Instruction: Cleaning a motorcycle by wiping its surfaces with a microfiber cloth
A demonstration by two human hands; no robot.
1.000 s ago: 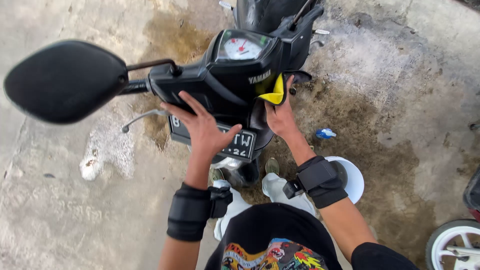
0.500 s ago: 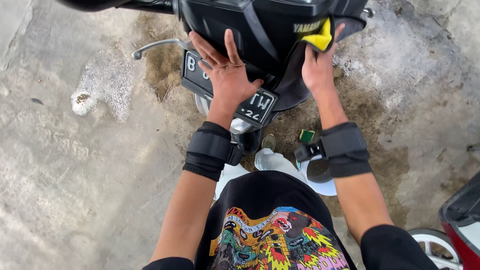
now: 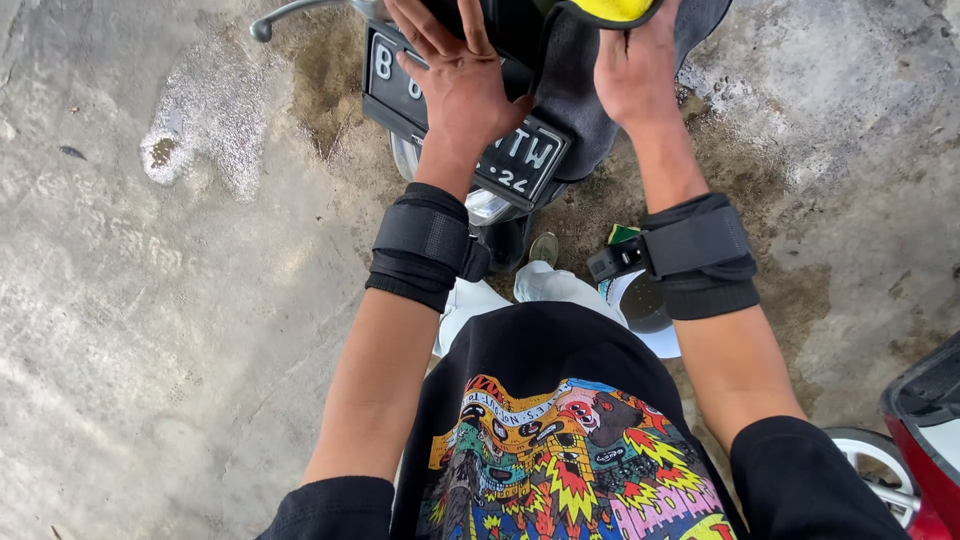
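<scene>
I look down at the front of a black scooter (image 3: 560, 110) at the top edge of the view. My left hand (image 3: 455, 70) lies flat with fingers spread on the black front panel, just above the licence plate (image 3: 500, 150). My right hand (image 3: 635, 75) presses a yellow cloth (image 3: 610, 8) against the dark panel; only the cloth's lower edge shows. Both wrists wear black straps; the right strap (image 3: 700, 250) carries a small device.
Wet, stained concrete lies all around, with a foamy patch (image 3: 200, 120) at the upper left. A white bucket (image 3: 640, 310) stands by my feet under my right forearm. A red vehicle with a wheel (image 3: 900, 470) sits at the lower right. A brake lever (image 3: 300, 10) juts out top left.
The view has tilted further down, so the handlebar, mirror and dashboard have left the frame. Both hands stay on the scooter's front panel, the right one still on the yellow cloth.
</scene>
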